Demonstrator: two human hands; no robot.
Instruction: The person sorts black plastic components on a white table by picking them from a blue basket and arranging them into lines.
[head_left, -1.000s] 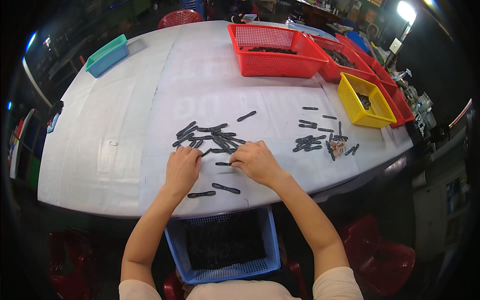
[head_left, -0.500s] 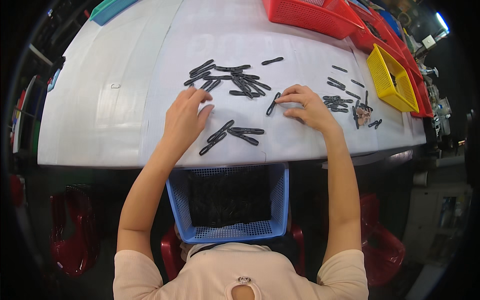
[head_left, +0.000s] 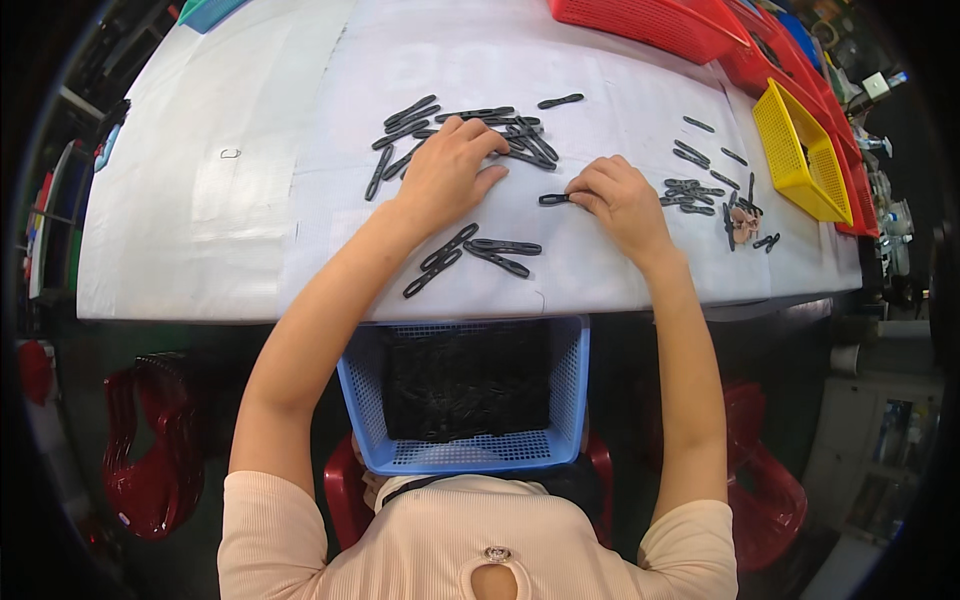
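My right hand (head_left: 618,203) pinches one end of a slim black slotted plastic piece (head_left: 551,200) between thumb and fingers. The piece points left, just above the white tabletop or resting on it; I cannot tell which. Over a loose pile of like black pieces (head_left: 530,145) reaches my left hand (head_left: 450,172), thumb apart from its curved fingers. Part of the pile is hidden under that hand, and I see nothing held in it. Nearer me lies a small group of the same pieces (head_left: 503,247).
A blue basket (head_left: 365,420) full of black pieces sits at my lap, below the table edge. More black pieces (head_left: 690,190) and small tan bits (head_left: 743,225) lie to the right. Yellow (head_left: 800,165) and red baskets (head_left: 650,28) stand beyond, a teal one (head_left: 207,12) far left.
My left hand has moved forward and right onto the pile. The piece in my right hand has turned from upright-slanting to nearly level. The whole view has shifted slightly.
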